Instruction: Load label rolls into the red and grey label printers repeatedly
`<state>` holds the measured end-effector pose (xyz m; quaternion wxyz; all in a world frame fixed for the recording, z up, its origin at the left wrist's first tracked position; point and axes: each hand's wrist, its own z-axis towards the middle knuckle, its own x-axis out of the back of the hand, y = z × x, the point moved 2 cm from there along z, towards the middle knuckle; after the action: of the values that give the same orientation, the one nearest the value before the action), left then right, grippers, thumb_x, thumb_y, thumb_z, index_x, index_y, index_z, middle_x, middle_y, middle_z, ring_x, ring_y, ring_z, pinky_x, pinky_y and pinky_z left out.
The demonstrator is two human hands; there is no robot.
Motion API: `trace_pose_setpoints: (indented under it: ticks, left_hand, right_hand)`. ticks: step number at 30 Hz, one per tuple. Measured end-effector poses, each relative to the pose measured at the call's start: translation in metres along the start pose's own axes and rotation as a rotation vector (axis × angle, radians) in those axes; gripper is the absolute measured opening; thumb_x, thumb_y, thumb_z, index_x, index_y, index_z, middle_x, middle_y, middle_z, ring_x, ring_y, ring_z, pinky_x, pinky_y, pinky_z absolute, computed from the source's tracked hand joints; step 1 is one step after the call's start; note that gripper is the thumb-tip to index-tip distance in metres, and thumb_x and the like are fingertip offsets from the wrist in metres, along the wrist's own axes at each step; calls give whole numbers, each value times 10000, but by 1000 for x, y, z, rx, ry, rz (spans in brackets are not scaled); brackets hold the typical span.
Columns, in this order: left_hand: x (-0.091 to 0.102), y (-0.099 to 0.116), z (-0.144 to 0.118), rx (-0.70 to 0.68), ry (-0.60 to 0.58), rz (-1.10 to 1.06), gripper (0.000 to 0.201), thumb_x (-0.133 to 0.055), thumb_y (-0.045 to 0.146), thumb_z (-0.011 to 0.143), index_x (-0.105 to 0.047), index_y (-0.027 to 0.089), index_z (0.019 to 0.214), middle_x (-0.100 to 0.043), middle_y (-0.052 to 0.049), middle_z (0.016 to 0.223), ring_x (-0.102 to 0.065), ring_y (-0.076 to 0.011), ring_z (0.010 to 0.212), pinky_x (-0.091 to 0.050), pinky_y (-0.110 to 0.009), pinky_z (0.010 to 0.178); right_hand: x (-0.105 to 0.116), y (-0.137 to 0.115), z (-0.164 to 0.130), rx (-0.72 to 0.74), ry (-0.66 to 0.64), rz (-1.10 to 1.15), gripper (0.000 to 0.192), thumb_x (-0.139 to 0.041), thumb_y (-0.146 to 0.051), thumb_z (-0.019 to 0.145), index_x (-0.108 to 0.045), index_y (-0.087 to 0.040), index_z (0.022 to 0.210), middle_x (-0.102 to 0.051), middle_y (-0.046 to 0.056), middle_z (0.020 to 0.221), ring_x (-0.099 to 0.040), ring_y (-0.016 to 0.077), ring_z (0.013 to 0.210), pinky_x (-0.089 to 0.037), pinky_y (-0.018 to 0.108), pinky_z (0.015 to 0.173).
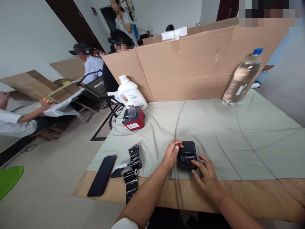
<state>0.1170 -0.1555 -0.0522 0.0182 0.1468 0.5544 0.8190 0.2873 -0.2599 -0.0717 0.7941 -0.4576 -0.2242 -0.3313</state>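
Spreading under everything, we see the cloth [214,133]; bottle [241,79] at two o'clock, jug [130,92] at eleven, phone [102,175] at eight. Our black printer [187,155] sits near centre-front: left hand [171,155] clasps its side, right hand [207,175] fingertips press its front.
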Motion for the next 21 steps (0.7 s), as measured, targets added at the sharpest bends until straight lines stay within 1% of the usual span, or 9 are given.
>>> trace_pose_setpoints:
  ticks: [3, 5, 6, 8, 10, 12, 14, 17, 21]
  left_hand:
    - [-5, -3, -2, -32, 55, 33, 291, -410, 374, 943, -591, 172, 1051, -624, -79, 917, -555, -214, 1037, -405, -378, 951]
    - [-6, -5, -1, -42, 65, 34, 252, -436, 346, 933, -598, 172, 1017, -620, -78, 921, -552, -214, 1048, -405, -373, 953]
    - [-7, -7, -1, -40, 68, 25, 238, -438, 332, 931, -603, 172, 994, -619, -80, 930, -554, -213, 1046, -407, -371, 952]
    - [-6, -10, 0, -24, 73, -9, 225, -428, 304, 929, -609, 172, 951, -617, -83, 956, -558, -211, 1049, -411, -369, 950]
    - [-6, -13, 1, -9, 78, -44, 215, -420, 273, 924, -611, 174, 929, -614, -81, 967, -559, -211, 1058, -411, -368, 955]
    - [-5, -15, 1, -4, 78, -68, 205, -418, 242, 914, -612, 175, 918, -614, -76, 957, -560, -211, 1064, -408, -370, 963]
    - [-5, -17, 1, -4, 82, -88, 198, -421, 222, 905, -613, 176, 917, -615, -72, 937, -564, -210, 1057, -408, -371, 963]
    - [-5, -16, 2, 2, 87, -106, 196, -428, 216, 897, -618, 179, 923, -620, -63, 884, -572, -210, 1037, -412, -368, 953]
    - [-6, -15, 1, 25, 104, -156, 185, -463, 227, 874, -642, 178, 886, -632, -64, 875, -575, -215, 1033, -405, -363, 953]
  right_hand:
    - [-2, -2, 5, 41, -23, -60, 529, -543, -284, 866, -386, -219, 1367, -417, 127, 1387, -414, 273, 1281, -430, 470, 1007]
    - [-5, -4, 13, 91, -61, -147, 681, -570, -307, 846, -264, -186, 1443, -394, 136, 1432, -335, 286, 1348, -376, 484, 1052]
    - [-7, -4, 17, 111, -85, -194, 737, -586, -316, 834, -227, -170, 1461, -372, 139, 1458, -290, 291, 1376, -348, 488, 1069]
    - [-12, -5, 25, 138, -134, -266, 814, -617, -341, 805, -197, -144, 1475, -326, 140, 1495, -222, 296, 1407, -297, 490, 1094]
    - [-15, -5, 32, 154, -167, -303, 862, -644, -390, 774, -212, -132, 1475, -321, 137, 1502, -215, 297, 1411, -258, 484, 1108]
    - [-17, -6, 37, 163, -181, -320, 885, -664, -454, 743, -262, -132, 1461, -360, 136, 1483, -257, 305, 1394, -229, 482, 1111]
    - [-17, -8, 40, 160, -181, -341, 868, -677, -496, 720, -336, -137, 1432, -407, 141, 1454, -315, 318, 1364, -216, 484, 1103]
    - [-15, -9, 42, 158, -190, -363, 825, -698, -495, 701, -415, -134, 1387, -455, 150, 1418, -366, 322, 1331, -245, 469, 1076]
    - [-12, -13, 43, 152, -220, -367, 810, -741, -445, 666, -458, -122, 1353, -473, 157, 1401, -372, 321, 1322, -296, 444, 1042]
